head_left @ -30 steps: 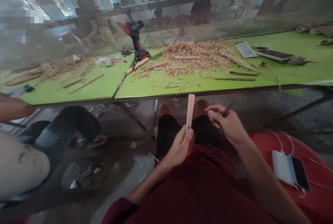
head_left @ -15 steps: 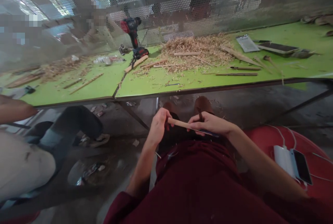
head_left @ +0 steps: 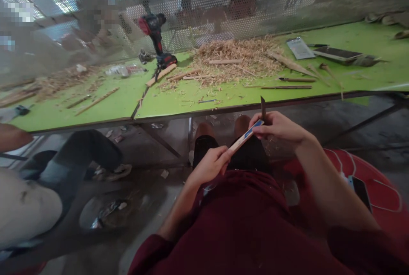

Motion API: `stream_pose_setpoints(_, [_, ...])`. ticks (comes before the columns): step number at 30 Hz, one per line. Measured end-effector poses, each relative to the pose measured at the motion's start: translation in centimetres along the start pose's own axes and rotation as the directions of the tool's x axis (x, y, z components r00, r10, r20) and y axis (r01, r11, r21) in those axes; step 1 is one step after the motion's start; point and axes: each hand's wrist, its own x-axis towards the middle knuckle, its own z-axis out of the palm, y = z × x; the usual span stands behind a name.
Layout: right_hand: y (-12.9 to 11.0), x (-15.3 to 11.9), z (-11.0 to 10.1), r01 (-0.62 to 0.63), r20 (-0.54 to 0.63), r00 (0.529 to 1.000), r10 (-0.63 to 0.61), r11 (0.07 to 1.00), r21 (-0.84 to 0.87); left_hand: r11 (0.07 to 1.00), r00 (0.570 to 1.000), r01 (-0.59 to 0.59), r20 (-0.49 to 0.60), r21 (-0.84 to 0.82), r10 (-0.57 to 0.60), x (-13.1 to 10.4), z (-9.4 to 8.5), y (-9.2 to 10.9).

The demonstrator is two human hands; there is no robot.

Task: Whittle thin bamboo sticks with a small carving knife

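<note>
A pale wooden strip (head_left: 240,140) with a blue patch near its far end slants up to the right above my lap. Its near end is gripped in my left hand (head_left: 213,163), whose fingers are closed round it. My right hand (head_left: 277,128) pinches the blue-marked end and also holds a dark knife-like blade (head_left: 263,107), which points upward between thumb and fingers. Both hands are in front of the edge of the green table (head_left: 179,111).
Wood shavings (head_left: 223,51), a drill (head_left: 156,38), sticks (head_left: 295,79) and a phone (head_left: 340,53) lie on the table. A red stool (head_left: 383,181) with cables is at my right. Another person's leg (head_left: 79,155) is at the left.
The strip now slants up to the right instead of down. My right hand has risen, with the blade pointing up. My left hand has moved down and to the right.
</note>
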Motion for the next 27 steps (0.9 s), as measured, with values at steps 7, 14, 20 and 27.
stream_pose_setpoints(7, [-1.2,3.1,1.9,0.048,-0.103,0.993,-0.058,0.995,-0.089,0.893,0.981,0.051,0.19,-0.448,0.039,0.2,0.8,0.4])
stream_pose_setpoints(14, [-1.0,2.7,6.0,-0.085,-0.37,0.866,-0.336,0.631,-0.772,0.877,0.981,-0.145,-0.183,-0.457,0.067,0.8,1.2,2.0])
stream_pose_setpoints(20, [-1.3,3.3,8.5,0.172,-0.09,0.869,-0.486,0.468,-0.867,0.918,0.947,-0.206,-0.305,-0.339,0.1,0.7,0.8,3.7])
stream_pose_setpoints(27, [-4.3,5.9,8.4,0.079,0.012,0.938,-0.347,0.178,-0.981,0.96,0.863,-0.206,-0.498,-0.189,0.087,1.7,-0.1,4.1])
